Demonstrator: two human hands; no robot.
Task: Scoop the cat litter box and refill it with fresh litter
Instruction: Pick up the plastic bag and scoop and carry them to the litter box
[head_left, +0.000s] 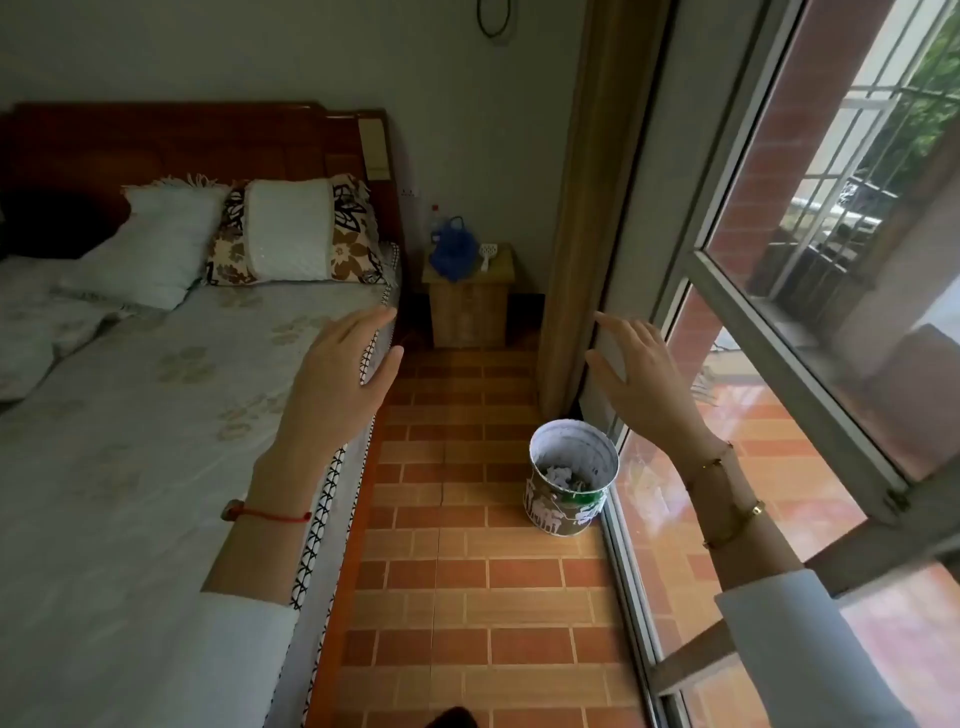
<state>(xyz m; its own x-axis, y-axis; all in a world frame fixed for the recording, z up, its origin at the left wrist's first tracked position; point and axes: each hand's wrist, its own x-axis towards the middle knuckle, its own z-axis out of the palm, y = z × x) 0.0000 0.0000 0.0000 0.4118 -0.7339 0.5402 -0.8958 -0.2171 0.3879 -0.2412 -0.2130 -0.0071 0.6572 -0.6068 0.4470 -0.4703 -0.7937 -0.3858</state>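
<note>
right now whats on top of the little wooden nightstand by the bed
On the nightstand sit a blue bag and a white slotted scoop. A bottle stands behind the bag, mostly hidden by it. What the bag holds cannot be seen.

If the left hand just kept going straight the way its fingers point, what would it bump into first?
Probably the small wooden nightstand at the far wall. The left hand is open, held above the bed's edge, fingers aimed up the aisle. Nothing shows in between, though depth is hard to judge here.
</note>
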